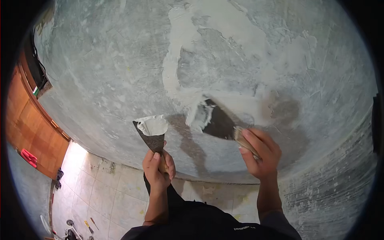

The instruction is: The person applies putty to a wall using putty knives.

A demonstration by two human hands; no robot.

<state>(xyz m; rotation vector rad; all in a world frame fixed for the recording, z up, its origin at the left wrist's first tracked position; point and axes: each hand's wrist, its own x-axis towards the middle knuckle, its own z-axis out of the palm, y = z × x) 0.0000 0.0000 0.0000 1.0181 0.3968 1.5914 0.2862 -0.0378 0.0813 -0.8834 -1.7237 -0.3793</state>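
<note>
My left hand (158, 168) is wrapped round the wooden handle of a putty knife (154, 141), held upright with its dark blade up. A lump of white putty (153, 125) sits across the blade's wide end. In my right hand (262, 154) is a second putty knife (219, 122), tilted so its blade points up and left. White paste (200, 116) coats that blade's tip, which lies at or very close to the grey wall (120, 76); contact is hard to tell. Just above the tip, a pale smeared patch of putty (172, 76) spreads up the wall.
A wooden door (34, 124) stands at the far left, with a red object (29, 158) below it. Tools with yellow and brown handles (89, 227) lie on the tiled floor (106, 196), lower left. Another rough grey wall (332, 192) curves along the right.
</note>
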